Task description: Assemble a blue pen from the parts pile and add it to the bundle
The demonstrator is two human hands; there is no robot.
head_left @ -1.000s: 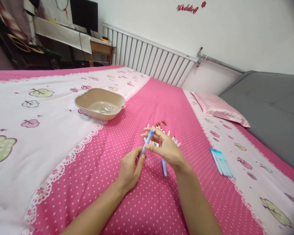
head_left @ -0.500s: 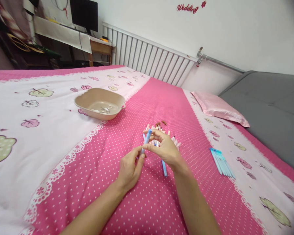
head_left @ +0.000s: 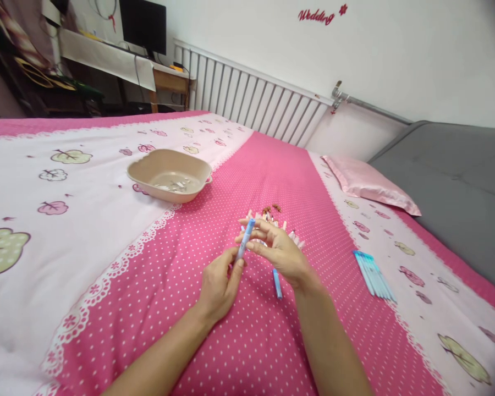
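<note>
A blue marker pen [head_left: 245, 240] with a pale barrel is held upright and tilted, blue end up. My left hand [head_left: 220, 280] pinches its lower end between thumb and fingers. Around the upper part sits my right hand [head_left: 281, 250], its thumb at the pen's near side and its fingers reaching behind it, loosely bent. Another blue marker pen [head_left: 277, 284] lies on the bedspread below my right hand. Behind that hand is a pile of pale pink and white pens [head_left: 296, 238], partly hidden by my fingers.
To the right lies a row of light-blue pens [head_left: 374, 275]. A beige basin [head_left: 169, 194] with small pale pieces inside stands at the left. Small brown items [head_left: 276, 208] lie beyond the pile. A pink pillow [head_left: 367, 184] rests near the grey headboard [head_left: 457, 181].
My right thumb and fingers have loosened and shifted slightly on the marker pen, so more of its barrel and some print show. My left hand keeps its grip.
</note>
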